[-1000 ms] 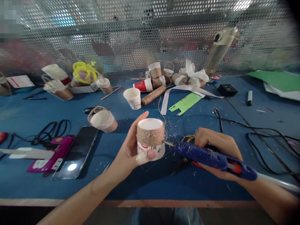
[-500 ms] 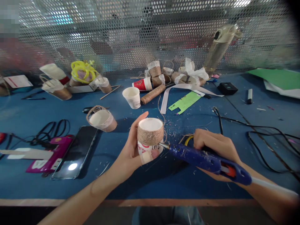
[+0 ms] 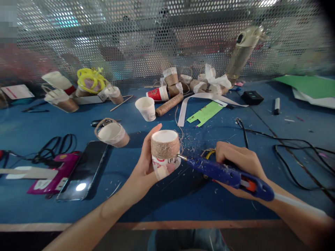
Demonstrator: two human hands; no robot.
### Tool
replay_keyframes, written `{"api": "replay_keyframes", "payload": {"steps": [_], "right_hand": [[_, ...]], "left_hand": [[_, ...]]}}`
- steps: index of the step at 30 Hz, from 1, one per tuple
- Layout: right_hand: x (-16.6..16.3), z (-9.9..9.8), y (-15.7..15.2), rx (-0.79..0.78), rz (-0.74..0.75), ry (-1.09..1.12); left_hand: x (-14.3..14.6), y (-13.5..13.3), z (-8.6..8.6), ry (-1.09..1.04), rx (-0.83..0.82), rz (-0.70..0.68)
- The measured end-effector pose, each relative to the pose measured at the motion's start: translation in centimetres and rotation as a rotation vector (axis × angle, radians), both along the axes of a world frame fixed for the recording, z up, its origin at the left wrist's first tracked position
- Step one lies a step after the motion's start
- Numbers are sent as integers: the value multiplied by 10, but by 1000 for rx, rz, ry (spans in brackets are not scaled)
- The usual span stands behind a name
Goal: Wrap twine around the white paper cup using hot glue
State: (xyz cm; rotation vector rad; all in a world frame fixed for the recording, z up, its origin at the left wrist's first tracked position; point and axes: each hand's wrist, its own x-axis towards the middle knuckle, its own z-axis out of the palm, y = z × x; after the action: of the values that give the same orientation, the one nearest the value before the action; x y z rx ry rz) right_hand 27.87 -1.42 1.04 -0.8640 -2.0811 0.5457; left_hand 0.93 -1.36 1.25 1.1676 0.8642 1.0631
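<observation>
My left hand [image 3: 146,167] is wrapped round a paper cup [image 3: 165,150] held above the blue table; the cup's upper half is wound with brown twine, its lower part shows white with red print. A bandage covers one fingertip. My right hand [image 3: 240,162] grips a blue glue gun [image 3: 227,175] with an orange trigger. Its metal nozzle touches the cup's right side just below the twine band. A loose strand of twine [image 3: 180,130] trails from the cup toward the back.
A twine spool [image 3: 169,105], a white cup [image 3: 146,108], a red cup [image 3: 158,94] and several wrapped cups lie behind. A phone [image 3: 82,170], a pink case [image 3: 56,172] and black cables [image 3: 293,150] lie on the table. A perforated metal screen [image 3: 157,38] closes the back.
The glue gun's nozzle has moved left onto the cup's side, just under the twine. Both hands and the cup have shifted slightly left and up.
</observation>
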Motion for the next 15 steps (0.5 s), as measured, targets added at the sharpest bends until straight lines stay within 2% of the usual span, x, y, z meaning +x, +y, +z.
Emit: {"api": "replay_keyframes", "payload": {"steps": [9, 15], "right_hand": [[1, 1, 0, 5, -11, -28], [1, 1, 1, -21, -74, -20]], "left_hand": [[1, 1, 2, -8, -43, 5], [-7, 7, -8, -30, -31, 20]]}}
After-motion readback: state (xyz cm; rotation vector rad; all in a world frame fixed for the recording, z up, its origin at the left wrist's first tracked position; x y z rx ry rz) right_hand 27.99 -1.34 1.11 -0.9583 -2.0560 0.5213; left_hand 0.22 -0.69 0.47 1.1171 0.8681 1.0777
